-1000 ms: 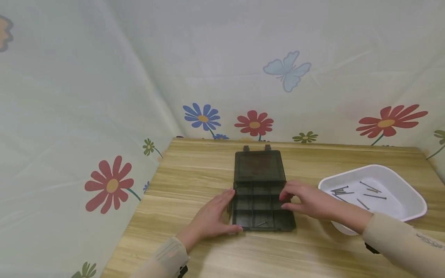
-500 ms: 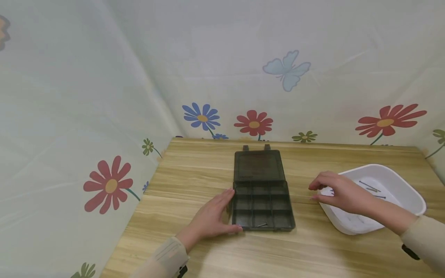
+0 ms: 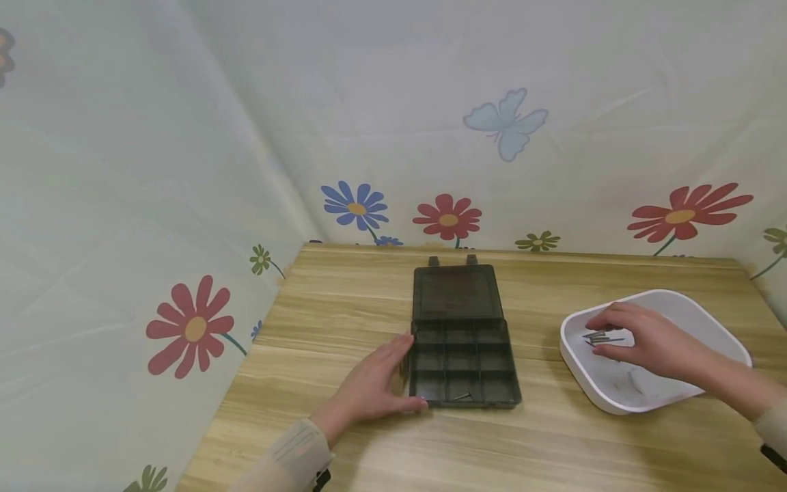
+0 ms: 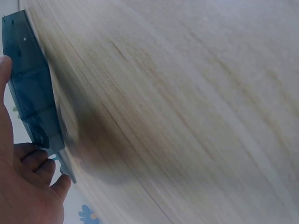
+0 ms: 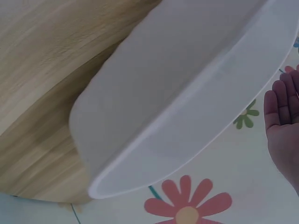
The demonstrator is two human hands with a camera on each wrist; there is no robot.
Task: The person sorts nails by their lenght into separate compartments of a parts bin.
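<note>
An opened dark translucent compartment box (image 3: 464, 355) lies on the table with its lid (image 3: 458, 292) folded back. One small nail-like fastener (image 3: 462, 395) sits in its front middle compartment. My left hand (image 3: 371, 389) rests against the box's left side, thumb at the front edge, fingers along the side wall. In the left wrist view the fingertips touch the box (image 4: 35, 79). My right hand (image 3: 654, 342) reaches into the white tray (image 3: 581, 383). Its thumb and index finger stand apart around several thin metal nails (image 3: 601, 337); none is visibly gripped. The hand hides part of the tray.
The wood-grain table (image 3: 344, 294) runs back to a pale cloth wall (image 3: 393, 137) printed with flowers and a butterfly. Bare tabletop lies between the box and the tray. In the right wrist view the tray's side (image 5: 140, 93) fills the middle.
My right hand has moved right, from the box's right side to inside the tray, with its fingers over the nails. The left hand stays at the box.
</note>
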